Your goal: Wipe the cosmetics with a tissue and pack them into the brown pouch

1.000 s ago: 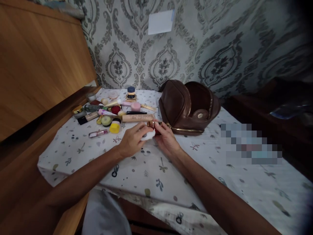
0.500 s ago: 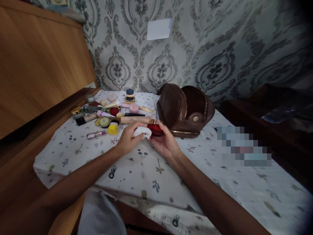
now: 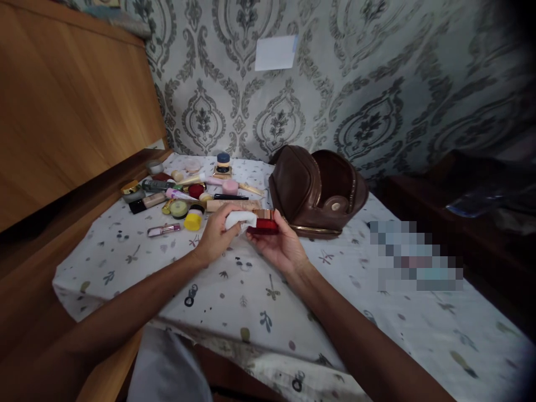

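Over the middle of the cloth-covered table, my right hand is closed around a dark red cosmetic jar with a shiny copper-gold lid. My left hand pinches a folded white wipe, its edge pressed against the left side of the jar. Just behind the hands lies a beige tube, partly covered by the left fingers. A small yellow jar with a black band sits left of my left hand, and a lip gloss tube lies near it.
An unzipped brown leather bag stands behind and right of my hands. Several cosmetics, including a pink jar and a green-lidded pot, crowd the table's back left. A wooden cabinet borders the left side. A blurred-out item lies right.
The jar has been turned in my right hand, so its lid and red side now face more toward me. The wipe has shifted slightly left along with my left hand.
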`<state>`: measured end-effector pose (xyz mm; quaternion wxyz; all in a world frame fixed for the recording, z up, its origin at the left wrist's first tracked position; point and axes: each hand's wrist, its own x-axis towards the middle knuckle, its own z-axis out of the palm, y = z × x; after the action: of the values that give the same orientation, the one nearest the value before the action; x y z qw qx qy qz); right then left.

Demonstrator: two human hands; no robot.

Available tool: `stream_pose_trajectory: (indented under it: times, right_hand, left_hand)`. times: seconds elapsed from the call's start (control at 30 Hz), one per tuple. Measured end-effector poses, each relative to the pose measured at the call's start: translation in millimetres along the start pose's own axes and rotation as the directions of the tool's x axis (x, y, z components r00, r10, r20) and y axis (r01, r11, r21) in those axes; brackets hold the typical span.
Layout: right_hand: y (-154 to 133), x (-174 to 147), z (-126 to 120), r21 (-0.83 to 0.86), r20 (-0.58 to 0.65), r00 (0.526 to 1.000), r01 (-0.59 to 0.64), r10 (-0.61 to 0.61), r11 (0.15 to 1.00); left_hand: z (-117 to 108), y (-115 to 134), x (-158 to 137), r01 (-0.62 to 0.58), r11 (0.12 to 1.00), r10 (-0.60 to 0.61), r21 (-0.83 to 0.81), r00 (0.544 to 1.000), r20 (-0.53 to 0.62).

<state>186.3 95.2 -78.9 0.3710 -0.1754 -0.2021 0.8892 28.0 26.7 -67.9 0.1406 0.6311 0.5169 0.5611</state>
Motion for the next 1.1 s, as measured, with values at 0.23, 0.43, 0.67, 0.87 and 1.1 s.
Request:
stream_pose_trajectory:
  times: [0.23,0.43,0.67,0.87,1.1]
  right_hand:
    - [-3.3,2.9,1.0,0.019,-0.03,0.999,0.038,-0.037,0.999]
    - [-0.2,-1.8,8.6,0.023,-0.014,0.999,0.046,-0.045,0.999]
    - [-0.5,-6.5,12.2,0.046,-0.051,0.995,0.091,-0.089,0.995]
    - [1.5,-7.9,9.3,-0.023,0.0,0.999,0.035,-0.035,0.999]
    - [6.1,-8.0,9.4,-0.084,0.033,0.999,-0.016,0.019,0.996]
  left_hand:
    - [0.0,1.2,0.1,-0.13,0.989,0.123,0.071,0.988,0.096]
    - [-2.8,-0.4,2.3,-0.133,0.983,0.124,0.13,0.989,0.074]
    - [-7.6,-3.6,3.8,-0.187,0.954,0.183,0.233,0.982,0.036]
    - [-5.0,-0.8,-0.9,-0.24,0.942,0.219,0.232,0.969,0.113]
    - [-3.5,-6.4,-3.7,-0.146,0.984,0.13,0.106,0.981,0.143]
